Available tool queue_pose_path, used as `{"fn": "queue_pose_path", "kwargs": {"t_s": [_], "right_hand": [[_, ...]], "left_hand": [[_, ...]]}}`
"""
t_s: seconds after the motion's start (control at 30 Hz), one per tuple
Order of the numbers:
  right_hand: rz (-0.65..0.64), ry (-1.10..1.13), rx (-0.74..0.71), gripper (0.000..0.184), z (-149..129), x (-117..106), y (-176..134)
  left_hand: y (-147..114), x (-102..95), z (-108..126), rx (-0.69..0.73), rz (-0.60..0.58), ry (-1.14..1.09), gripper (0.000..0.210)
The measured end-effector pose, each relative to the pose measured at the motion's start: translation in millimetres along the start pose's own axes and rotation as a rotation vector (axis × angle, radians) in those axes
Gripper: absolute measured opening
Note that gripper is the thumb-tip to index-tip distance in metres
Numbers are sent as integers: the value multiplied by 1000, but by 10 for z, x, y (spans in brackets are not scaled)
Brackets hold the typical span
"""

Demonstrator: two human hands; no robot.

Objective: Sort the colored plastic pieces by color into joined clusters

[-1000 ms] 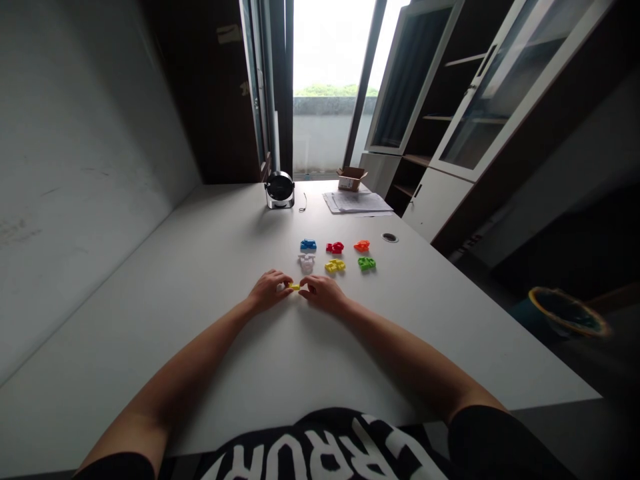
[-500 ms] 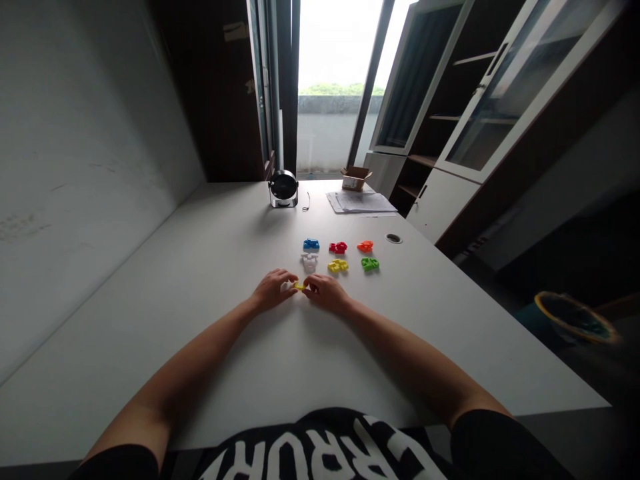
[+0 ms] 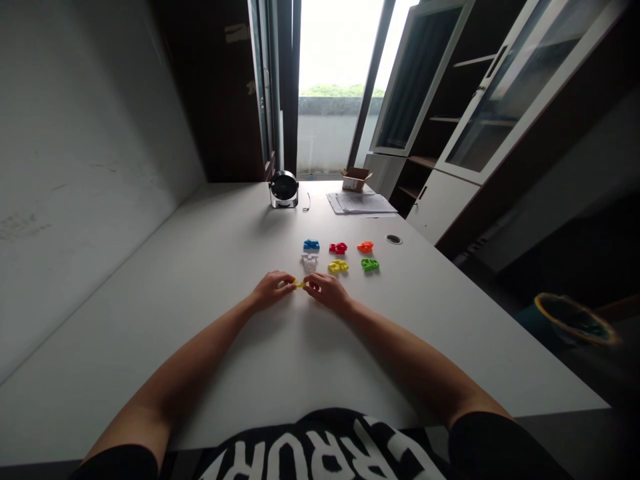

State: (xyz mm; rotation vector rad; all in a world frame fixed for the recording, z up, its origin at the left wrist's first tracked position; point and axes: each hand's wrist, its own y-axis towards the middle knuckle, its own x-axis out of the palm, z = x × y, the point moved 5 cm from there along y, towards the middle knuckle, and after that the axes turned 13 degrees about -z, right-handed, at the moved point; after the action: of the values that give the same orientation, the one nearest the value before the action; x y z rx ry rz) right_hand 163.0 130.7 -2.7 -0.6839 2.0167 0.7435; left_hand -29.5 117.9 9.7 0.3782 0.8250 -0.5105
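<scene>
Between my two hands is a small yellow plastic piece [image 3: 300, 285], just above or on the white tabletop; I cannot tell which. My left hand [image 3: 274, 289] pinches its left end, and my right hand [image 3: 326, 291] pinches the other end. Fingers cover much of it. Just beyond them lies a white plastic piece [image 3: 309, 261], with a blue one [image 3: 311, 245] behind it. To the right are a yellow piece [image 3: 339, 266], a red one [image 3: 338, 248], a green one [image 3: 370, 265] and an orange one [image 3: 365, 247], in two rows.
The white table [image 3: 210, 373] meets a wall on the left. Toward its far end stand a black round device on a stand [image 3: 283, 189], a sheaf of papers [image 3: 361, 203] and an open cardboard box [image 3: 355, 180]. A round cable hole [image 3: 394, 239] is at the right. A bin [image 3: 575, 319] stands beyond the right edge.
My left fingers have closed in on the yellow piece, and more of its length shows between my hands. The coloured pieces on the table stay put.
</scene>
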Motion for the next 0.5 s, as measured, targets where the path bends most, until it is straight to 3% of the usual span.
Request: {"fn": "queue_pose_path", "kwargs": {"t_s": [0.33, 0.5], "right_hand": [[-22, 3, -6, 17, -9, 14, 1], [-41, 13, -7, 17, -15, 27, 2]], "left_hand": [[-21, -10, 23, -1, 14, -66, 12], [-30, 8, 68, 7, 45, 28, 13]]}}
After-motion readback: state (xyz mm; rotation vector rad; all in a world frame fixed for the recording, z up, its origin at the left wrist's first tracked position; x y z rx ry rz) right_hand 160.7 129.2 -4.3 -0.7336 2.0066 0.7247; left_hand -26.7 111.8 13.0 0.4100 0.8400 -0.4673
